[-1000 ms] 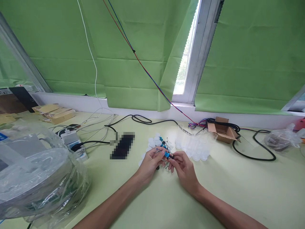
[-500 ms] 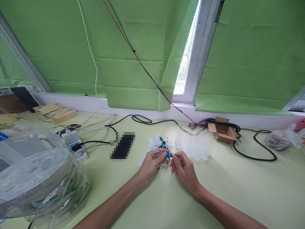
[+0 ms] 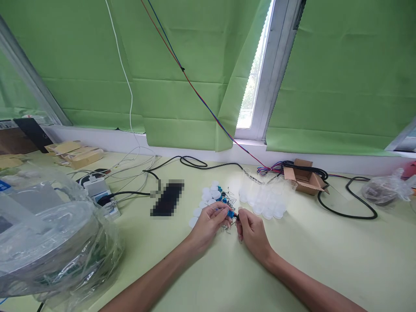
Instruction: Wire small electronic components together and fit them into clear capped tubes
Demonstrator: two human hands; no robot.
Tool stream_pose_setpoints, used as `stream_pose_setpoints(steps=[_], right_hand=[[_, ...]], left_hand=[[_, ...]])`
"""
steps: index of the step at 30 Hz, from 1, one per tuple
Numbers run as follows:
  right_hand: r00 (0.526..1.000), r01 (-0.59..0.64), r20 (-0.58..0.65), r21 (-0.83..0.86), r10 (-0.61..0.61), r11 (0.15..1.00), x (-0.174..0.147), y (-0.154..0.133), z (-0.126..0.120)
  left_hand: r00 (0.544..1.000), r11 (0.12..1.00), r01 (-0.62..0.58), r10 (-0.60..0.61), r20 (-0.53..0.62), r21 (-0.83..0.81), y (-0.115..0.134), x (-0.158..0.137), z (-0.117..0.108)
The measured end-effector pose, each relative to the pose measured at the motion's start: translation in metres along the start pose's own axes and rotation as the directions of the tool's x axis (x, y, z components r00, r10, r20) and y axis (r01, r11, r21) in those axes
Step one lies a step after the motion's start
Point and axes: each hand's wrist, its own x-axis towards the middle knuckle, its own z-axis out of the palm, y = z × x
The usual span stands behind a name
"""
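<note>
A small blue part [image 3: 230,213] is pinched between the thumb and fingers of my left hand [image 3: 208,223]; its exact kind is too small to make out. Close beside it, my right hand [image 3: 252,227] has its fingertips closed on a small black piece [image 3: 237,217] at the blue part's right end. Just beyond my fingers lies a loose pile of blue parts with thin metal leads [image 3: 230,200]. White translucent round pieces [image 3: 204,196] lie left of the pile, and more white round pieces [image 3: 267,207] form a group to its right.
A plastic-wrapped reel [image 3: 61,242] fills the near left. Behind it stands a power strip [image 3: 105,201] with cables. A dark blurred-out rectangle [image 3: 168,199] lies left of the pile. Eyeglasses [image 3: 253,176], an open cardboard box [image 3: 305,180] and a black cable [image 3: 344,215] are at the back right.
My right hand has closed more tightly and shifted slightly right, with the black piece now showing at its fingertips. The blue part has moved slightly right and down in my left hand.
</note>
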Motion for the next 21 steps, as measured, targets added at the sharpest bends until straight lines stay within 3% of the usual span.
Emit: stream_pose_setpoints(steps=[6, 21], right_hand=[[1.0, 0.03, 0.0, 0.091, -0.03, 0.995, 0.0007, -0.0007, -0.0007], [0.997, 0.066, 0.044, 0.05, -0.068, 0.997, 0.0021, 0.0019, -0.0012]], left_hand=[[0.999, 1.0, 0.002, -0.004, -0.05, -0.023, 0.0027, 0.0007, -0.0004], [0.998, 0.998, -0.04, 0.042, -0.048, 0.042, 0.0026, 0.0027, -0.0038]])
